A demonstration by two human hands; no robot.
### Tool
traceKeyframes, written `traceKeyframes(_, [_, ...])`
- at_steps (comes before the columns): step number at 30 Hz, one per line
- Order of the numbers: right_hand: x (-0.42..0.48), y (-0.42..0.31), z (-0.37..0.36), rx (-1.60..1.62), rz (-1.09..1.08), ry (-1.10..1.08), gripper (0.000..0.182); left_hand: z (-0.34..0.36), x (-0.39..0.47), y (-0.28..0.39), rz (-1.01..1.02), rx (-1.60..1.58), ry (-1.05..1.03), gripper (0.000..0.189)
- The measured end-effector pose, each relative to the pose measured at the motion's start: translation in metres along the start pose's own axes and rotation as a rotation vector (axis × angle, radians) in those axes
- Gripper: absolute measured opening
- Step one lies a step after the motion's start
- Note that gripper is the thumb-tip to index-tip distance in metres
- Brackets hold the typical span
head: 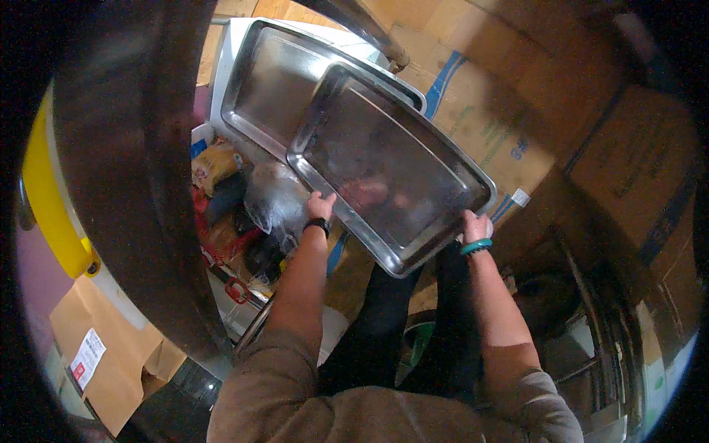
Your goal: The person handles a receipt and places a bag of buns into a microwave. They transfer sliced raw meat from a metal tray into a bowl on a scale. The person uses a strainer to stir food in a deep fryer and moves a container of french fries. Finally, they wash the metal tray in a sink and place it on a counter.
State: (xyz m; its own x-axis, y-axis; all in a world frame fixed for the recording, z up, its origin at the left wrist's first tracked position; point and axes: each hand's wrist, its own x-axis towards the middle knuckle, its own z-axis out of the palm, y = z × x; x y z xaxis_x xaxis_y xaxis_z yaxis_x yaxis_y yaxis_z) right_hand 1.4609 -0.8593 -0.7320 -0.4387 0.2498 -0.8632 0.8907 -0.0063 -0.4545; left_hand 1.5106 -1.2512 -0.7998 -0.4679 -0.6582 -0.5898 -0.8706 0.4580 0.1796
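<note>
My left hand (321, 206), with a black band at its wrist, grips the near long rim of a rectangular metal tray (382, 160). At the tray's right end my right hand (475, 226), with a teal bangle at the wrist, holds the rim near the corner. The tray is shallow with a raised edge, and its inside faces up. A second metal tray (277, 66) of like shape lies beyond it to the left, on a white surface (238, 33); the held tray overlaps its right part. Whether the two trays touch I cannot tell.
Clear plastic bags (274, 194) and a brown packet (213, 166) lie left of my left hand. Flattened cardboard (487, 138) covers the floor beyond the trays. A large dark curved surface (133, 166) rises at left. Cardboard boxes (631, 160) stand at right. A brown paper bag (111, 354) is at lower left.
</note>
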Motion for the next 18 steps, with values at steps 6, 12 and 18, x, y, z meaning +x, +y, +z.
traceKeyframes(6, [0.059, -0.004, 0.07, -0.217, -0.426, 0.321, 0.048, 0.023, -0.046, 0.006, -0.331, -0.672, -0.079, 0.043])
traceKeyframes(12, [0.039, -0.053, 0.091, -0.307, -0.254, 0.457, 0.046, 0.024, -0.057, 0.012, -0.365, -0.604, -0.286, 0.031])
traceKeyframes(18, [0.034, -0.054, 0.095, -0.465, -0.231, 0.545, 0.035, 0.031, -0.054, 0.003, -0.421, -0.613, -0.262, 0.019])
